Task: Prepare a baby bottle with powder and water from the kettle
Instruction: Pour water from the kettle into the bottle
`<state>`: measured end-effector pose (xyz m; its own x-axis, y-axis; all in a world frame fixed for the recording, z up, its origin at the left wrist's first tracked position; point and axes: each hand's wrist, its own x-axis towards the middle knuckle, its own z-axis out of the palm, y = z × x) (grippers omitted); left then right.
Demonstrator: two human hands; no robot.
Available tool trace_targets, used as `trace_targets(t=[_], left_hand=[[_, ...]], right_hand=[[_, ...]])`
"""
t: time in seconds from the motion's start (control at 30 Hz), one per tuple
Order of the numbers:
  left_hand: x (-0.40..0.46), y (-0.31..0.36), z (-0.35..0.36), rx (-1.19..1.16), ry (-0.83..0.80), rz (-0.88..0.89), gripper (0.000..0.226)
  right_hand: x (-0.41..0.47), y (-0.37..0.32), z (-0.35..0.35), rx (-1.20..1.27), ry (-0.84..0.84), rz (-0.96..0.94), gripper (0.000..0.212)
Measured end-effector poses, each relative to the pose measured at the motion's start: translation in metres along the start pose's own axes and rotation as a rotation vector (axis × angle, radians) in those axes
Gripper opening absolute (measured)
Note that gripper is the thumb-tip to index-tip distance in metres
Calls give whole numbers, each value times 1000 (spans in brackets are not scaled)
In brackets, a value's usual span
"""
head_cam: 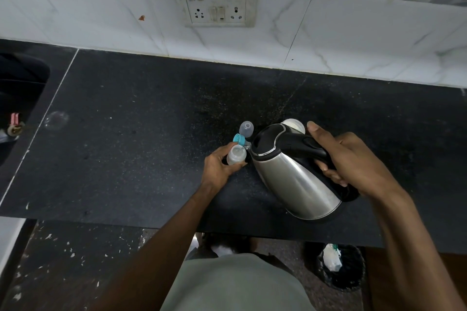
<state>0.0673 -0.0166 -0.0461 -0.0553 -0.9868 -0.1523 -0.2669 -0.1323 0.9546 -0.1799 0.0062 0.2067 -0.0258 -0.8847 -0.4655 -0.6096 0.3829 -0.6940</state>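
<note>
Black worktop [126, 134]: baby bottle [235, 156] is gripped upright by the left hand [219, 166], open mouth up. Just behind it, a blue ring [238, 139] and clear cap [246, 129] are set down. Steel kettle [293, 171] is tilted with its spout at the bottle mouth, handle gripped by the right hand [346, 159]. White container [293, 124] is partly hidden behind the kettle

Dim, soft light falls from above, brightest on the wall tiles [353, 40], while the dark counter [126, 134] swallows detail, the kettle [295, 179] carries a pale sheen, and wide-angle bending curves the edges.
</note>
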Motion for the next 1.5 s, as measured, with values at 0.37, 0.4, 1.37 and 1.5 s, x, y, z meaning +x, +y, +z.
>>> trace_targets(t=[0.37, 0.4, 1.37, 1.5], left_hand=[[2, -5, 1, 13, -1, -20, 59], [3, -6, 1, 11, -1, -18, 59], [2, -8, 2, -23, 0, -39, 60], [3, -9, 2, -22, -2, -38, 58]], right_hand=[[-4, -5, -7, -15, 18, -24, 88], [-5, -6, -7, -12, 19, -25, 87], [-7, -12, -7, -39, 16, -26, 87], [-7, -12, -7, -42, 21, -20, 87]])
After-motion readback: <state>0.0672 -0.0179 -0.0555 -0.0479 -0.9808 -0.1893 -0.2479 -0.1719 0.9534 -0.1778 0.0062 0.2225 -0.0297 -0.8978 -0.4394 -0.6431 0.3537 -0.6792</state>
